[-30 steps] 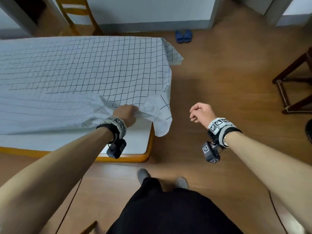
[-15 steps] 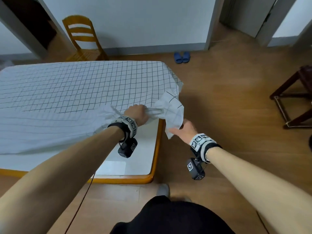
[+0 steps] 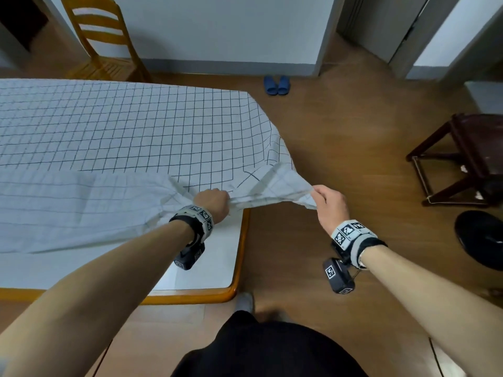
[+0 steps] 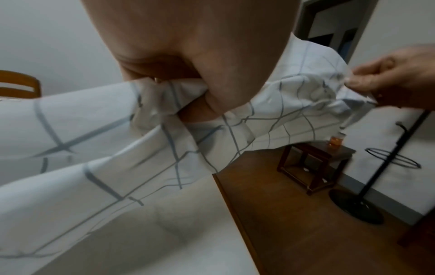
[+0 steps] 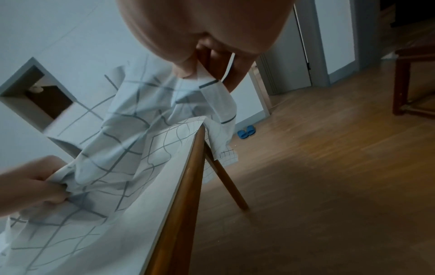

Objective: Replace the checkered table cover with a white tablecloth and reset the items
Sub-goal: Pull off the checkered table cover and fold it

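Observation:
The checkered cover (image 3: 130,131) lies over most of the white table (image 3: 212,268) with its orange wooden rim. Its near edge is folded back, baring the near right corner of the tabletop. My left hand (image 3: 213,204) grips a bunched part of the cover's folded edge (image 4: 164,100) above that corner. My right hand (image 3: 325,202) pinches the cover's near right corner (image 5: 212,83) and holds it up off the table's right side. The cloth (image 4: 294,104) stretches between both hands. No white tablecloth is in view.
A yellow wooden chair (image 3: 103,42) stands behind the table's far side. Blue slippers (image 3: 276,85) lie on the wooden floor by the wall. A dark wooden stool (image 3: 462,159) and a black round stand base (image 3: 479,238) are to my right. My legs stand at the table's corner.
My right hand has reached in from the side, taken the hanging corner of the cover and lifted it out to the right. My left hand kept its grip on the bunched edge.

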`<state>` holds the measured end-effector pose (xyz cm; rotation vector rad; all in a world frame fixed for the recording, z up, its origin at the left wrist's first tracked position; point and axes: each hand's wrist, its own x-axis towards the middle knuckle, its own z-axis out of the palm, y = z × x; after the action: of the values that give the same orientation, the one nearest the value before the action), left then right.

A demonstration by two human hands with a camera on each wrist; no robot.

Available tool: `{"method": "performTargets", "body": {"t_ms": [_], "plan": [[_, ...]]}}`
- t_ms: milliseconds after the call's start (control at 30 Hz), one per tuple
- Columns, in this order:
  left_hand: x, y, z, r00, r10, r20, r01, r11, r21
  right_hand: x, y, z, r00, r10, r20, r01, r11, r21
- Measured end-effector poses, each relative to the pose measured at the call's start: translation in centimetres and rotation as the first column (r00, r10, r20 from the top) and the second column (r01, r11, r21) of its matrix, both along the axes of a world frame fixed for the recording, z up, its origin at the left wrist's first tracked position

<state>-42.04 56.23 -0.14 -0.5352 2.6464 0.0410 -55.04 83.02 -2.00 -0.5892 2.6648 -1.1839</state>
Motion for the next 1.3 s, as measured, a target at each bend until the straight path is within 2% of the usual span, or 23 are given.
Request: {"method": "performTargets", "body": {"t_ms": [100,233,367,467,533,633,967,1067,1167,1300], "plan": [[0.4,0.3,-1.2,0.996,-0.046,0.081,0.049,0.998,-0.03,-1.2,1.1,0.2,0.998,-0.057,-0.011,0.057,0.998,0.029],[1.0,1.6,-3.1,0.988,-0.109,0.106,0.106,0.994,0.033,-2.2,2.7,-1.3,0.991,-0.126,0.05,0.122,0.99,0.067],[2.5,2.1,-6.1,0.986,-0.16,-0.056,0.165,0.98,0.111,-2.5,4.0,-3.4,0.944,-0.3,0.137,0.275,0.945,0.178],[3.8,1.7,-6.9,0.968,-0.228,-0.102,0.235,0.97,0.063,-2.0,4.6,-4.6,0.905,-0.325,0.274,0.266,0.936,0.231],[4.7,1.5,-7.1,0.973,-0.21,-0.092,0.217,0.973,0.074,-1.1,4.4,-5.1,0.898,-0.273,0.344,0.201,0.952,0.23],[5.9,1.0,-7.5,0.984,-0.171,-0.054,0.174,0.982,0.066,0.0,3.6,-5.6,0.91,-0.223,0.35,0.152,0.964,0.218],[6.1,-3.3,-6.9,0.996,-0.048,-0.079,0.057,0.991,0.119,-1.9,1.8,-5.5,0.91,-0.344,0.233,0.323,0.938,0.125],[5.5,-4.4,-7.3,0.994,-0.016,-0.11,0.032,0.989,0.142,-3.2,1.8,-4.6,0.862,-0.47,0.191,0.43,0.877,0.217],[4.6,-5.5,-8.1,0.996,-0.017,-0.082,0.029,0.989,0.145,-3.8,2.1,-4.3,0.802,-0.556,0.218,0.489,0.821,0.293],[2.8,-5.6,-8.7,0.996,-0.053,-0.073,0.062,0.99,0.129,-4.0,2.5,-5.3,0.798,-0.508,0.324,0.451,0.861,0.236]]}}
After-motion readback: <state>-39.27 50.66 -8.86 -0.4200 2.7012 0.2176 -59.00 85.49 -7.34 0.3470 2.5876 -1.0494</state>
